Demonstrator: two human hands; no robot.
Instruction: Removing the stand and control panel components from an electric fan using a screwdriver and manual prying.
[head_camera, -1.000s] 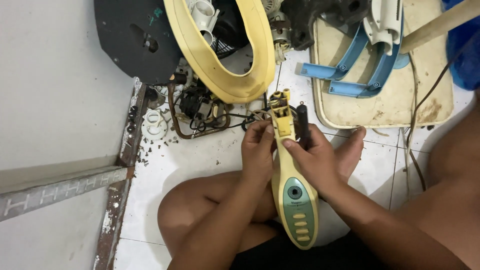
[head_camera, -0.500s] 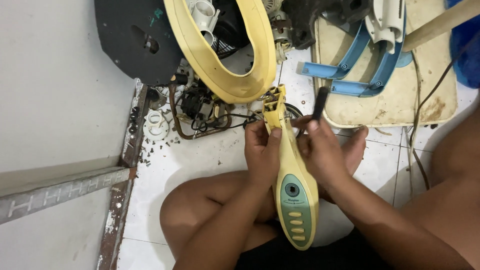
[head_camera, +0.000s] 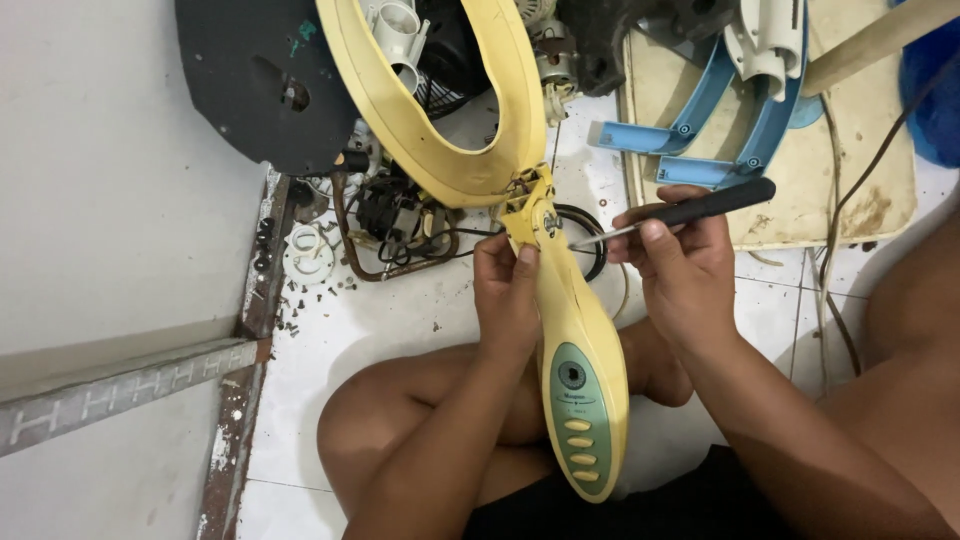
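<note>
Raised now, right hand (head_camera: 680, 265) levels screwdriver (head_camera: 690, 212) at yellow housing (head_camera: 570, 330).

The fan stand housing (head_camera: 570, 350) lies over the person's lap, between the left hand (head_camera: 505, 290) and the right hand (head_camera: 680, 265). The screwdriver (head_camera: 690, 212) in the right hand points left at its upper end. Behind it lies a curved shell (head_camera: 440, 110); right of that, a flat tray (head_camera: 860, 170)

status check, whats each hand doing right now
Left hand grips yellow fan housing near its hinge. Right hand holds screwdriver, tip at hinge. Nothing between them.
</note>
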